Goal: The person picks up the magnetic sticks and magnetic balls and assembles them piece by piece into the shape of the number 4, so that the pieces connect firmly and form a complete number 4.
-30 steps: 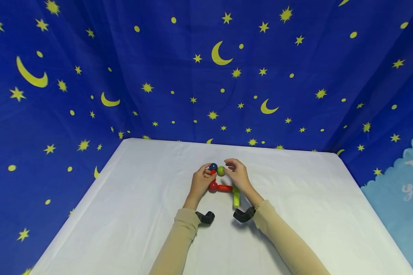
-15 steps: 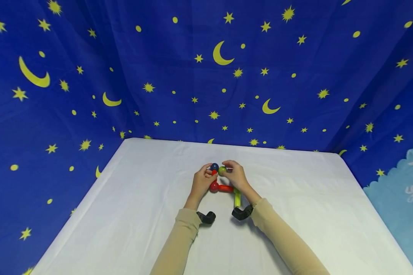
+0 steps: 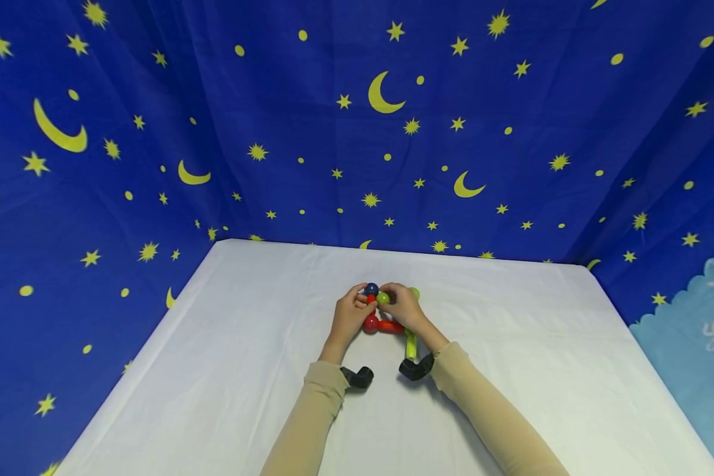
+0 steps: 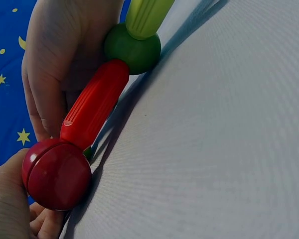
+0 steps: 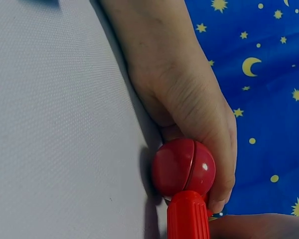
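In the head view, my left hand (image 3: 350, 313) grips a red rod (image 3: 371, 300) with a dark blue ball (image 3: 371, 289) at its far end. A red ball (image 3: 371, 324) joins this rod to a second red rod (image 4: 95, 105). That one leads to a green ball (image 4: 139, 52) with a yellow-green rod (image 3: 411, 346) attached. My right hand (image 3: 407, 311) pinches a yellow-green ball (image 3: 383, 299) close beside the blue ball. Another yellow-green piece (image 3: 415, 292) shows behind the right hand, mostly hidden. In the left wrist view, my left thumb lies against the red ball.
The joined pieces lie on a white-covered table (image 3: 226, 357). A blue cloth with yellow moons and stars (image 3: 309, 132) hangs around its back and sides. Black wrist devices (image 3: 358, 377) sit on both wrists, the right one close to the yellow-green rod.
My right hand has moved slightly left with the yellow-green ball, bringing it nearer the blue ball. A yellow-green piece has come into sight behind that hand. The left hand keeps its grip.
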The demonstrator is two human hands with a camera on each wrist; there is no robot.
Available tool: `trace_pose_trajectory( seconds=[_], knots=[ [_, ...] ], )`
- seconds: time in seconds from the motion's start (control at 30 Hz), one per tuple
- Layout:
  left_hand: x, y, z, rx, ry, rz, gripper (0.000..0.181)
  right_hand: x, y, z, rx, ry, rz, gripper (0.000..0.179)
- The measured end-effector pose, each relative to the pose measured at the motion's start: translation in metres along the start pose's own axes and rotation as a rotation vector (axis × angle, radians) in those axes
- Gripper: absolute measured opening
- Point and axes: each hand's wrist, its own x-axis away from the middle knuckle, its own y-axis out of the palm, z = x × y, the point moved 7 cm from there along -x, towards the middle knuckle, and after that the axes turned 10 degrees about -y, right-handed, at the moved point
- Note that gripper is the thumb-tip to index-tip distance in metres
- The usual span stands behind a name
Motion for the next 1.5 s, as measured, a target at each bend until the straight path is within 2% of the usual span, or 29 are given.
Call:
trace_pose_trajectory(
  seconds=[0.27, 0.6, 0.83, 1.13, 1.5],
  knots=[
    [0.001, 0.000, 0.001, -0.005, 0.009, 0.001, 0.046, 0.002, -0.003, 0.000, 0.003, 0.004, 0.024, 0.035],
    [0.001, 0.000, 0.001, 0.002, 0.012, -0.003, 0.047, 0.011, -0.016, -0.003, -0.107, -0.023, 0.167, 0.036],
    [-0.001, 0.000, 0.001, -0.004, 0.019, 0.004, 0.047, 0.024, -0.025, -0.010, -0.107, -0.058, 0.239, 0.037],
    [0.002, -0.001, 0.000, 0.010, -0.011, 0.004, 0.047, 0.048, -0.029, -0.013, -0.110, -0.042, 0.265, 0.036],
    [0.002, 0.000, 0.000, 0.004, -0.021, 0.007, 0.047, 0.065, -0.032, -0.019, -0.145, -0.019, 0.279, 0.036]
  ],
)
